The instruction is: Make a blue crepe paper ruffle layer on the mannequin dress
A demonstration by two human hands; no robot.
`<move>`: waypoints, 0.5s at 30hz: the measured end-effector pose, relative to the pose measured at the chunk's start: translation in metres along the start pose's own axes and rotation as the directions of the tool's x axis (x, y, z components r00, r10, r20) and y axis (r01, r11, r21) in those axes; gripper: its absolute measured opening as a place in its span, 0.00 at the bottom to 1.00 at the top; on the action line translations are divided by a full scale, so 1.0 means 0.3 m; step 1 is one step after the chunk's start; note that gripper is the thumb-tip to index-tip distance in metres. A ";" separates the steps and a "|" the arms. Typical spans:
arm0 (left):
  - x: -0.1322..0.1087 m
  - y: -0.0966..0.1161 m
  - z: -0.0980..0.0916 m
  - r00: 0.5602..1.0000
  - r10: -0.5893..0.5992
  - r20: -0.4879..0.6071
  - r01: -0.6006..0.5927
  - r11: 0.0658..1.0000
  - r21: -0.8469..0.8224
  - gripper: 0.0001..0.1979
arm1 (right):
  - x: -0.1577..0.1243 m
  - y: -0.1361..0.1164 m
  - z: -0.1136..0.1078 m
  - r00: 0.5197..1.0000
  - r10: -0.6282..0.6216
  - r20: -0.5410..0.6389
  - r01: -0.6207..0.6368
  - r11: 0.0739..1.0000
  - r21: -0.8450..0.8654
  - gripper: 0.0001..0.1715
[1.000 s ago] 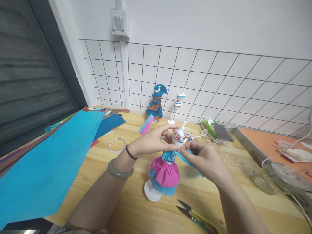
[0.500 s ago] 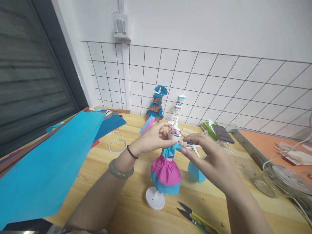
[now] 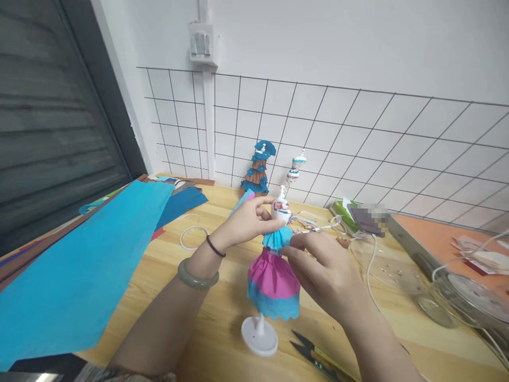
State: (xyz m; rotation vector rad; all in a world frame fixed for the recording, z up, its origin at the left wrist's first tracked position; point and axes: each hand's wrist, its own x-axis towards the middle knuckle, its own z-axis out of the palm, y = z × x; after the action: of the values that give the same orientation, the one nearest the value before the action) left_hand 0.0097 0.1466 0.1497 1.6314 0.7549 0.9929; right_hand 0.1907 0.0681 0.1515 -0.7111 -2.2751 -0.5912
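Note:
A miniature dress form (image 3: 280, 213) with a white, patterned bust tilts on its round white stand (image 3: 259, 339). It wears a gathered pink crepe paper skirt (image 3: 272, 276) with a wavy blue lower layer (image 3: 274, 306). My left hand (image 3: 254, 218) is closed on the bust from the left, thumb across its front. Around the chest lies a pleated blue crepe paper strip (image 3: 275, 239). The right-hand end of that strip is pinched between the thumb and fingers of my right hand (image 3: 324, 260). Some of those fingertips are hidden behind the paper.
Yellow-handled thread snips (image 3: 318, 358) lie at the front. Large blue paper sheets (image 3: 83, 270) cover the left side, near a tape roll (image 3: 194, 238). A brown-and-blue paper-dressed form (image 3: 257, 172) and a second bare form (image 3: 293, 172) stand behind. A cable (image 3: 370, 281) runs at right.
My right hand has moved in and down and closed on the blue strip, which now spreads across the chest. The dress form has tilted a little to the left at its top.

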 end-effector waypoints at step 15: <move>0.002 -0.011 -0.007 0.998 0.047 -0.041 -0.050 0.995 -0.087 0.37 | 0.007 -0.014 0.012 0.999 0.025 0.025 -0.027 0.996 0.090 0.12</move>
State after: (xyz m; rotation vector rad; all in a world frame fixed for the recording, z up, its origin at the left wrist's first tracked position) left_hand 0.0082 0.1490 0.1470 1.5646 0.6907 1.0806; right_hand 0.1851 0.0677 0.1499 -0.7053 -2.2956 -0.4666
